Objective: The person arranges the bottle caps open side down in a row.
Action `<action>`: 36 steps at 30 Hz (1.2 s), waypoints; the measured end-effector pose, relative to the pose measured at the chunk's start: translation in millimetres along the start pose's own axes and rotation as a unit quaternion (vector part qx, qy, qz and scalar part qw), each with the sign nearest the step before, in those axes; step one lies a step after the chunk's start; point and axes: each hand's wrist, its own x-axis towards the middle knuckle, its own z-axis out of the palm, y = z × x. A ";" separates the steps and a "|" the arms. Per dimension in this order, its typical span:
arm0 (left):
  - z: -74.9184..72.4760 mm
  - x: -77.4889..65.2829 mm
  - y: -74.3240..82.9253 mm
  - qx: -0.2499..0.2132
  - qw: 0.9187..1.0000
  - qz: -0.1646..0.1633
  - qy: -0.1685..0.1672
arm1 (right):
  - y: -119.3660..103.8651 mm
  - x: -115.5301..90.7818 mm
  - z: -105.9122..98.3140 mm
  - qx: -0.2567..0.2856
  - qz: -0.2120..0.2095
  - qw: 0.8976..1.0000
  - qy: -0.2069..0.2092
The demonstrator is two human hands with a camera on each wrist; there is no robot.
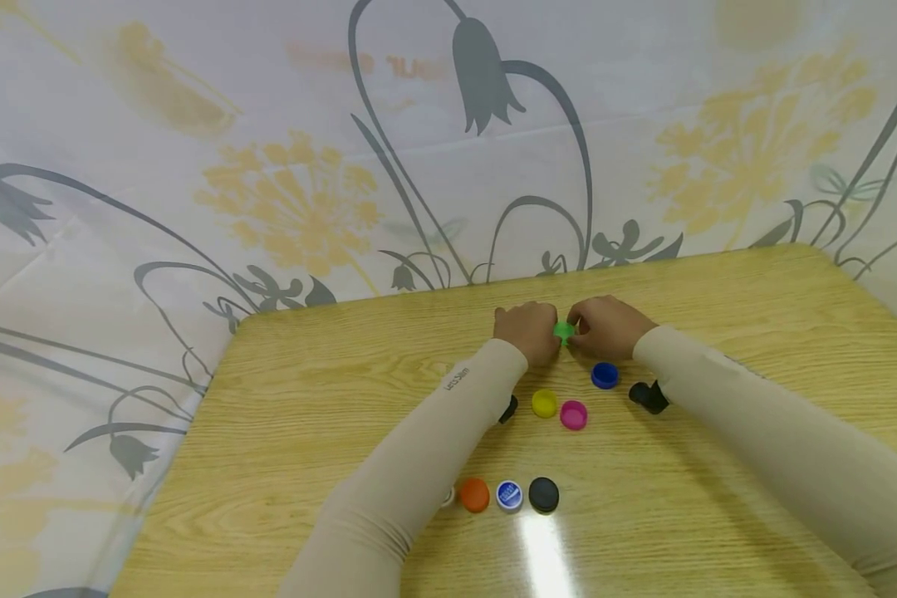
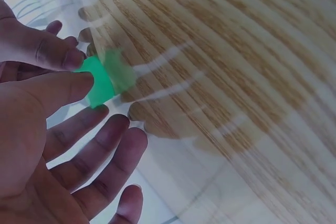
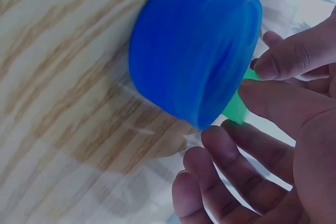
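A small green bottle cap point(image 1: 564, 332) sits between my two hands near the back of the table. My left hand point(image 1: 529, 330) pinches it from the left, its thumb and index finger on the green side wall, the other fingers spread loosely. From the opposite side my right hand point(image 1: 613, 326) also pinches the cap between thumb and index finger. Close below the right hand stands a blue bottle cap point(image 1: 605, 375), its hollow side up; it looms large in the right wrist view and partly covers the green cap there.
Nearer me lie a yellow cap point(image 1: 544, 404) and a pink cap point(image 1: 574, 415). A front row holds an orange cap point(image 1: 474, 495), a white cap with blue print point(image 1: 509, 496), a black cap point(image 1: 543, 495) and a pale one half behind the left sleeve. A patterned cloth point(image 1: 419, 166) hangs behind the table.
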 end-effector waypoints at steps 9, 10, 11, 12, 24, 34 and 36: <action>2.7 2.1 -1.3 0.005 1.000 0.013 0.008 | -5.1 -3.5 -1.4 0.008 0.000 1.000 0.008; 2.8 2.2 -1.6 0.004 1.000 0.015 0.008 | -5.3 -4.1 -1.9 0.010 0.000 1.000 0.011; 2.9 2.4 -2.2 0.003 1.000 0.016 0.009 | -5.2 -4.6 -2.4 0.012 0.000 1.000 0.015; 2.7 2.4 -2.8 0.002 1.000 0.017 0.009 | -5.0 -5.0 -2.9 0.013 0.000 1.000 0.019; -4.1 3.5 -13.0 -0.112 0.993 0.030 0.033 | -5.4 -5.7 -12.3 0.029 -0.001 0.997 0.072; -3.5 3.6 -24.6 -0.311 0.949 0.036 0.023 | -9.3 -11.2 -15.9 0.066 0.003 0.995 0.079; -3.4 3.9 -26.7 -0.350 0.936 0.033 0.029 | -10.6 -12.1 -16.7 0.080 0.006 0.994 0.081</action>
